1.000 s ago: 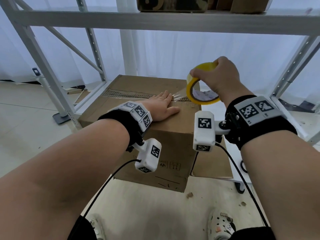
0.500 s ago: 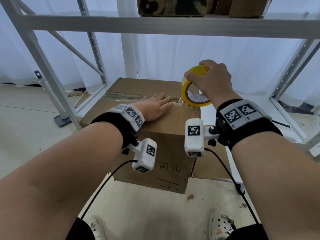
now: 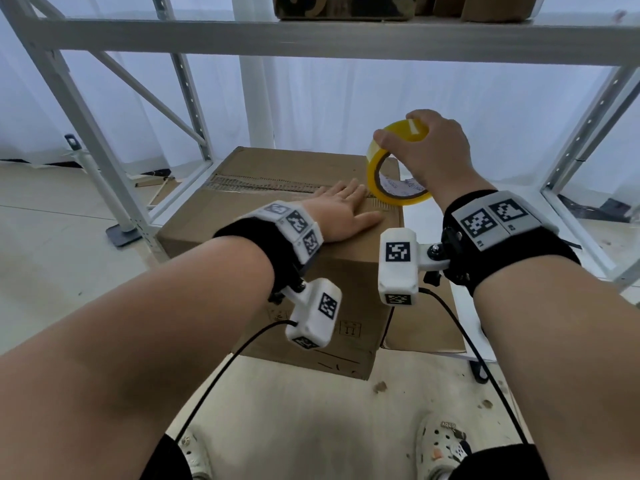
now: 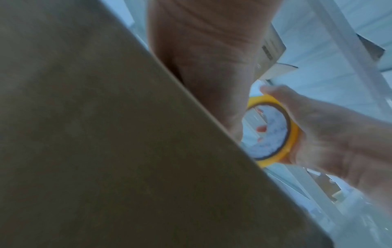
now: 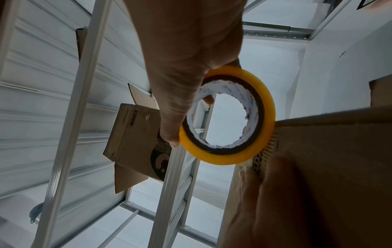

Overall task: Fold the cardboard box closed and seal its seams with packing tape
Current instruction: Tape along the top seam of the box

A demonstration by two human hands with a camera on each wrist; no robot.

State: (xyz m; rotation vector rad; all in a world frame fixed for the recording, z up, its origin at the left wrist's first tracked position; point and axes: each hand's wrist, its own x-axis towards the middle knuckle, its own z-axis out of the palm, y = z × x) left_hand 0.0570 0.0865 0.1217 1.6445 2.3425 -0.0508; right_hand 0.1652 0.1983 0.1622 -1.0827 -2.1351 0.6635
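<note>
Cardboard box [image 3: 242,216] sits on the floor under the shelf frame [image 3: 311,43], flaps down. Left hand [image 3: 341,213] flat on box top, fingers straight, pressing by the center seam near the right edge. Right hand [image 3: 433,157] grips yellow tape roll [image 3: 388,174], thumb thru core, roll upright w/ lower rim touching box top just beside left fingertips.

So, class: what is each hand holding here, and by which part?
The right hand grips the tape roll by its outer rim, a finger inside the core. The left hand holds nothing; it lies flat on the cardboard box.
</note>
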